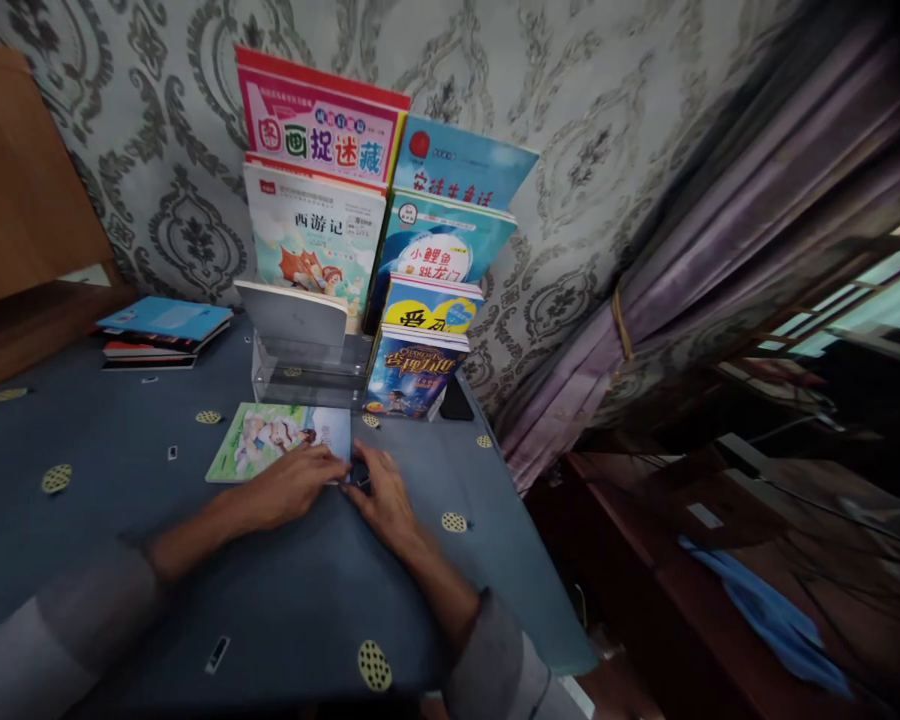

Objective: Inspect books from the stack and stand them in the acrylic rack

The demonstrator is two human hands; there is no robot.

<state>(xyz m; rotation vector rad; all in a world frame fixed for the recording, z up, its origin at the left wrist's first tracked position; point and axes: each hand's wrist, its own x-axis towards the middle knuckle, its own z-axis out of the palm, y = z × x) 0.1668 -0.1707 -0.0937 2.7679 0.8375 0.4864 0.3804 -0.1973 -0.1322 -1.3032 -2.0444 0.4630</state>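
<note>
With the hands as the clock's centre, the patterned wall (570, 150) spans 11 to 1 o'clock, behind the blue-clothed table (285, 600). The mauve curtain (690, 220), tied back, hangs at 2 o'clock, and a dark red desk (690, 620) stands between 3 and 4. At 12 o'clock on the table is the clear rack (307, 385), its books in two columns: a pink one (315, 120) and a white one (315, 230) on its left side, four bluish or yellow covers on its right. A grey booklet (292, 312) tilts before the white one. The stack (166, 318), blue cover uppermost, lies at 10 o'clock. The picture book (262, 440) lies flat just before the rack, at 11 o'clock. The left hand (296, 483) rests on its 4 o'clock corner; whether it grips there I cannot tell. The right hand (390, 500), thumb and forefinger apart, is at its 3 o'clock edge; contact is unclear. A black slab (457, 402) lies at 2 o'clock.
</note>
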